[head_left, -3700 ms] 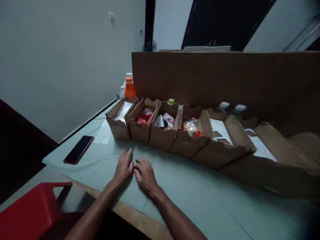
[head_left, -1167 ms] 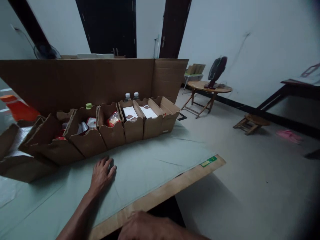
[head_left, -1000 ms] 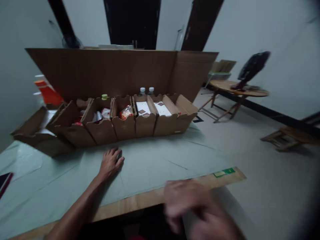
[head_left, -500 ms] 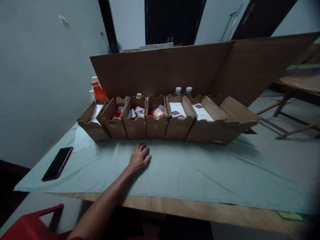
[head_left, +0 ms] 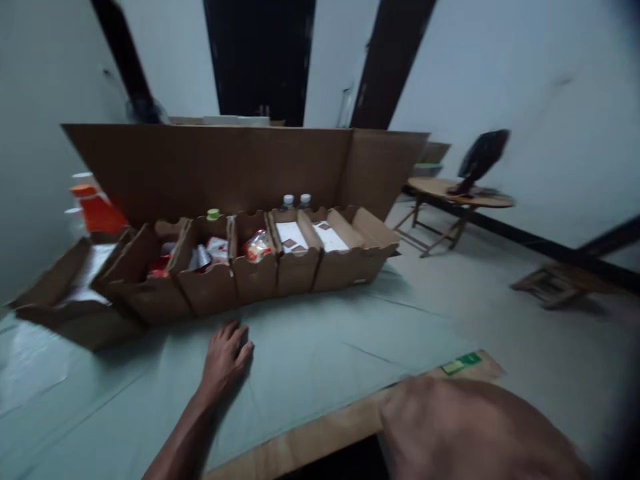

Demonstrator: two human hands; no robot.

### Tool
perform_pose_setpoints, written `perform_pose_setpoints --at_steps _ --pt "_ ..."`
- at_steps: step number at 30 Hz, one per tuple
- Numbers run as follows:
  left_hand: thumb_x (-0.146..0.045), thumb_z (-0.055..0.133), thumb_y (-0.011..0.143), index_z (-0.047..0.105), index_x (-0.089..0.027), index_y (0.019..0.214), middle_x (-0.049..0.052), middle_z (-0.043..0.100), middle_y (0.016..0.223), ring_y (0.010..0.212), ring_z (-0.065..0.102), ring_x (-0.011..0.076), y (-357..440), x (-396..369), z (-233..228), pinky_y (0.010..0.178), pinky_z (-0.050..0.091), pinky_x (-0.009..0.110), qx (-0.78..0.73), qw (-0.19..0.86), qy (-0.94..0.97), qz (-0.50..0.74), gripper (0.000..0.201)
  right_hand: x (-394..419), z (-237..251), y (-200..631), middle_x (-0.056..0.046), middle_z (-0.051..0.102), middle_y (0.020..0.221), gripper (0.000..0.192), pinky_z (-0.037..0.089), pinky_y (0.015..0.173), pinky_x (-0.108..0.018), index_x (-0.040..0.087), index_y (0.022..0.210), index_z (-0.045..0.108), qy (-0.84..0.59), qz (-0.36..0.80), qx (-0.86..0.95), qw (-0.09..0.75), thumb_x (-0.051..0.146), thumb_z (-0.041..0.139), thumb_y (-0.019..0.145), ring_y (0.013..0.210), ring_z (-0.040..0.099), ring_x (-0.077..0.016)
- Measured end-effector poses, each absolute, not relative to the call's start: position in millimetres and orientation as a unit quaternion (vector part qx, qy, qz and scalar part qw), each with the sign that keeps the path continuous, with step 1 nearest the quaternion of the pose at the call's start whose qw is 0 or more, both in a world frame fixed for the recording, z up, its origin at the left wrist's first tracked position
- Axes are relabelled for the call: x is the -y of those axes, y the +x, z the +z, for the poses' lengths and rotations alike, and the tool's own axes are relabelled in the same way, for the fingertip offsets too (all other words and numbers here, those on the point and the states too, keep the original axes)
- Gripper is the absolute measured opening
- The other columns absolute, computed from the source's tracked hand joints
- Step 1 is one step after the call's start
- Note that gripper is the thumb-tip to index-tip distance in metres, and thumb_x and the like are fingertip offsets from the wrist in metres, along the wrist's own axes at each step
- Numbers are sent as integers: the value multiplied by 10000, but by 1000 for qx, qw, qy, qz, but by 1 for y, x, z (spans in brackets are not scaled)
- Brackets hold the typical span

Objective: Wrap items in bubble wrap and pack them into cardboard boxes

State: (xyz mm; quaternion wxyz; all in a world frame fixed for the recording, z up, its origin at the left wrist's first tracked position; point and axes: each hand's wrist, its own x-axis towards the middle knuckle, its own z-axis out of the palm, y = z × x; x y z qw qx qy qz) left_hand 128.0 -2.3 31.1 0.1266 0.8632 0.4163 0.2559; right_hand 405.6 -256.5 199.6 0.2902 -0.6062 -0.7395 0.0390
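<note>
My left hand [head_left: 225, 357] lies palm down on the pale green tablecloth [head_left: 300, 347], fingers loosely apart and holding nothing. Just beyond it stands a row of cardboard bins [head_left: 213, 293]. One bin has a clear packet with red and yellow print [head_left: 257, 245]; two others hold white boxes with brown squares [head_left: 291, 237]. Red items [head_left: 160, 267] sit in a bin further left, and bubble wrap [head_left: 93, 270] fills the leftmost one. My right hand [head_left: 440, 427] is a blur over the table's front edge at the lower right; its fingers cannot be made out.
A tall cardboard panel [head_left: 225, 167] rises behind the bins. Bottles, one with an orange body [head_left: 100, 210], stand at the back left. Over to the right are a round wooden table [head_left: 425, 187] with a monitor [head_left: 485, 157] and a low stool [head_left: 555, 283].
The view has swung to the right, so the bins sit further left and the phone is out of sight. My right hand has come into view. My left hand stays on the cloth.
</note>
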Motion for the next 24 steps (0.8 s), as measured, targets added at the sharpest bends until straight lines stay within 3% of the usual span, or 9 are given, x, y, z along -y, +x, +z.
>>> perform_pose_setpoints --at_steps 3,6,8,11,15,21,24 --pt "-417 478 948 702 -184 1217 163 644 1330 1219 584 353 126 -3 21 1039 473 548 -408 118 870 251 420 218 238 450 1 769 1014 436 534 712 -242 315 1102 750 -558 137 786 229 659 541 935 837 717 -97" --pt "-455 455 946 713 -190 1204 161 654 1319 1201 600 350 124 -4 17 1021 494 542 -407 108 874 244 451 170 263 504 -40 747 1151 352 546 861 -338 242 1228 699 -667 7 688 285 445 531 994 1027 693 -176" --pt "-480 435 942 716 -185 1203 162 654 1318 1198 606 348 124 -3 17 1017 502 538 -410 100 874 239 484 140 267 536 -110 694 1285 391 485 986 -445 182 1296 659 -747 -100 615 233 305 621 927 1187 621 -266" --pt "-521 414 931 723 -169 1203 170 655 1321 1208 609 358 124 -2 17 1023 500 550 -419 98 874 226 541 110 259 571 -183 636 1365 465 395 1049 -490 136 1300 669 -800 -126 574 120 184 666 837 1295 532 -343" --pt "-576 421 909 729 -198 1202 147 663 1331 1231 611 363 120 -5 14 1044 495 560 -432 121 868 214 569 96 241 592 -134 762 1097 291 401 992 -408 185 1015 805 -784 -74 610 90 105 612 813 1147 637 -298" --pt "-627 460 860 741 -224 1174 138 682 1310 1220 633 369 114 -12 12 1025 521 557 -443 141 862 202 583 105 246 609 -20 795 1045 459 455 874 -264 228 1054 800 -746 -1 656 112 13 514 766 1011 700 -185" --pt "-631 480 847 751 -245 1151 125 693 1294 1206 643 363 113 -13 14 1016 529 546 -442 143 862 205 562 105 261 614 -9 790 1061 488 473 831 -221 202 1105 779 -731 20 665 152 12 463 784 985 704 -150"
